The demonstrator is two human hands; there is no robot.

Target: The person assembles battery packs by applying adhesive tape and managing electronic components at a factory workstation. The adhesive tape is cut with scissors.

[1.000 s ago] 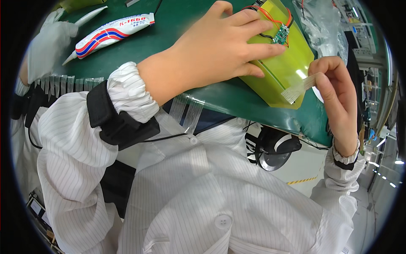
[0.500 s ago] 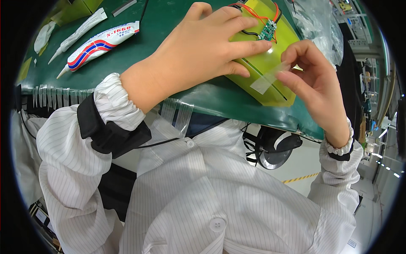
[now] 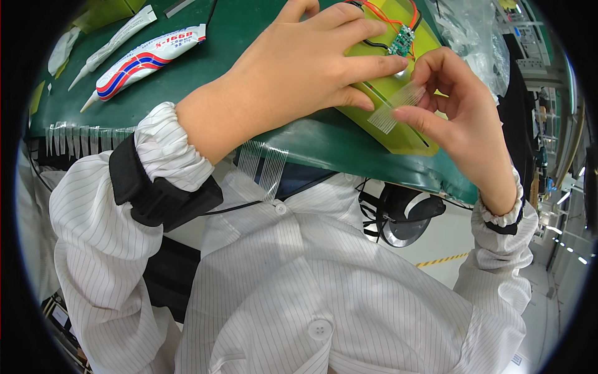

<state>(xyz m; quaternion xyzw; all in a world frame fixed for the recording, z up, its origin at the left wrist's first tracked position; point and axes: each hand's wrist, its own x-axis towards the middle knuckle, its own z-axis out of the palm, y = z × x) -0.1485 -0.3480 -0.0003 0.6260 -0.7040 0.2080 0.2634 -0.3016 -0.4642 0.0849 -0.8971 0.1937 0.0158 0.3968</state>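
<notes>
My left hand [image 3: 299, 68] lies with fingers spread across a yellow-green slab-like block [image 3: 408, 142]. Its index fingertip touches the block just below a small green circuit board [image 3: 402, 41]. Red and black wires [image 3: 381, 14] run from that board along the block's far end. Between the thumb and fingers of my right hand [image 3: 464, 106] is a short piece of clear, finely striped tape [image 3: 393, 111]. The tape slants over the block's near part; whether it touches the surface I cannot tell.
Two glue tubes, one large with red and blue waves [image 3: 143, 65] and one slim white [image 3: 115, 42], lie on the green mat [image 3: 237, 37] at left. Tape strips [image 3: 81, 138] hang along the table's near edge, several more [image 3: 265, 168] before me. Clear plastic bags [image 3: 470, 43] lie far right.
My right hand has moved slightly up and left with the tape, which now lies at a different tilt and shows its stripes. My left hand has shifted slightly right on the block.
</notes>
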